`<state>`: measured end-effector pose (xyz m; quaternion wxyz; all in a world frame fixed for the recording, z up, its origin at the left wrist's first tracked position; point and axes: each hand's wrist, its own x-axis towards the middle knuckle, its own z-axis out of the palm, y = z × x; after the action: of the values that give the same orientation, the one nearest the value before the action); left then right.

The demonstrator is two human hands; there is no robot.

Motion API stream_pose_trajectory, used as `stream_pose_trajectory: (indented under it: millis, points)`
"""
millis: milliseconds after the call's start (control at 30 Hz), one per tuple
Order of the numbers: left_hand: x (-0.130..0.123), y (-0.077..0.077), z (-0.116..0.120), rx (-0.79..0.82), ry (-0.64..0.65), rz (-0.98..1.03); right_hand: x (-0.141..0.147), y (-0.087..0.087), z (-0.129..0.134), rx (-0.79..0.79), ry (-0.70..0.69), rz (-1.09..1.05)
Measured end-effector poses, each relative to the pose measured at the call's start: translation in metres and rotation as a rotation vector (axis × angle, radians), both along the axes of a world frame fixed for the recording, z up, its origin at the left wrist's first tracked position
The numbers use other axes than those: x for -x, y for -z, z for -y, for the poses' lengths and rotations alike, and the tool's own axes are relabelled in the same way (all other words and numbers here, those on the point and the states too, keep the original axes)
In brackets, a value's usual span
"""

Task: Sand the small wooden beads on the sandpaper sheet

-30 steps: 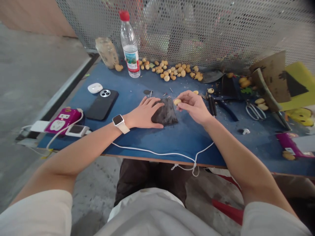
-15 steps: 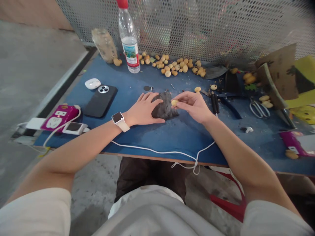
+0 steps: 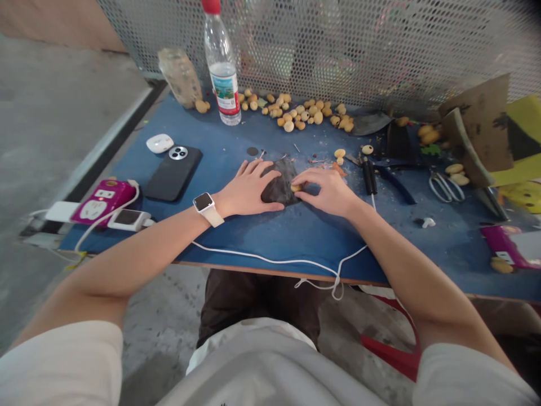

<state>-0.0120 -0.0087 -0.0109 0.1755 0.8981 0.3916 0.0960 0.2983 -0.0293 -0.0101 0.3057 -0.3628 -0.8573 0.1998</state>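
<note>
Perforated mesh (image 3: 380, 62) runs along the far side of a blue desk (image 3: 253, 237), with tan pieces (image 3: 304, 114) scattered near its foot and a bottle (image 3: 225, 93) upright to their left. My left grip (image 3: 251, 190) lies palm down, fingers spread, over the left part of a black sheet (image 3: 284, 177), clasping nothing. My right grip (image 3: 327, 190) is drawn into a narrow pinch, thumb and fingertips around one small piece (image 3: 295, 188) at the sheet's right edge. Whether the small piece touches the sheet, I cannot tell.

It could pop out of my pinch, I judge, being rounded and held only by the tips. With so little of it showing, my fingertips might scrape the sheet. Sideways force could ruck or drag the sheet, since I cover only its left part. A slip to my right and away from me might bring my knuckles against the blade (image 3: 353, 160) near the black handles (image 3: 369, 176). My right forearm crosses a white cable (image 3: 270, 261), which could snag.
</note>
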Motion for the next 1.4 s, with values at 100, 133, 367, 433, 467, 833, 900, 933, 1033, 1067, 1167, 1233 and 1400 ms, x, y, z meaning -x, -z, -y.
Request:
stream_pose_trajectory:
  millis: [100, 133, 367, 433, 467, 833, 900, 933, 1033, 1067, 1167, 1233, 1400]
  points:
    - [0.001, 0.003, -0.002, -0.017, 0.016, 0.037, 0.000, -0.005, 0.002, 0.085, -0.070, 0.024]
    - [0.001, 0.004, -0.002, -0.026, 0.020, 0.047, 0.000, -0.005, 0.002, 0.100, -0.087, 0.027]
    - [0.003, 0.008, -0.005, -0.028, 0.021, 0.053, 0.007, 0.001, 0.000, 0.039, -0.045, 0.032]
    - [0.003, 0.007, -0.006, -0.034, 0.026, 0.059, 0.008, 0.000, 0.001, 0.066, -0.099, 0.067]
    - [0.003, 0.007, -0.006, -0.038, 0.028, 0.057, 0.007, -0.001, 0.001, 0.067, -0.104, 0.073]
    - [0.001, 0.003, -0.005, -0.037, 0.020, 0.028, 0.009, -0.003, 0.000, 0.027, -0.059, 0.102]
    - [0.002, 0.004, -0.006, -0.046, 0.020, 0.033, 0.011, -0.004, 0.001, 0.012, -0.023, 0.087]
    - [0.002, 0.004, -0.006, -0.051, 0.020, 0.036, 0.011, -0.005, 0.002, 0.016, -0.027, 0.088]
    - [0.002, 0.005, -0.006, -0.061, 0.025, 0.034, 0.009, -0.006, 0.003, 0.071, -0.112, 0.107]
    - [0.002, 0.005, -0.006, -0.062, 0.027, 0.032, 0.010, -0.005, 0.004, 0.079, -0.134, 0.100]
    - [0.002, 0.005, -0.006, -0.062, 0.031, 0.034, 0.012, -0.001, 0.003, 0.047, -0.110, 0.026]
    - [0.001, 0.005, -0.006, -0.058, 0.029, 0.039, 0.013, 0.000, 0.002, 0.031, -0.088, -0.009]
    - [0.001, 0.006, -0.007, -0.057, 0.024, 0.053, 0.010, -0.004, 0.004, 0.107, -0.164, 0.046]
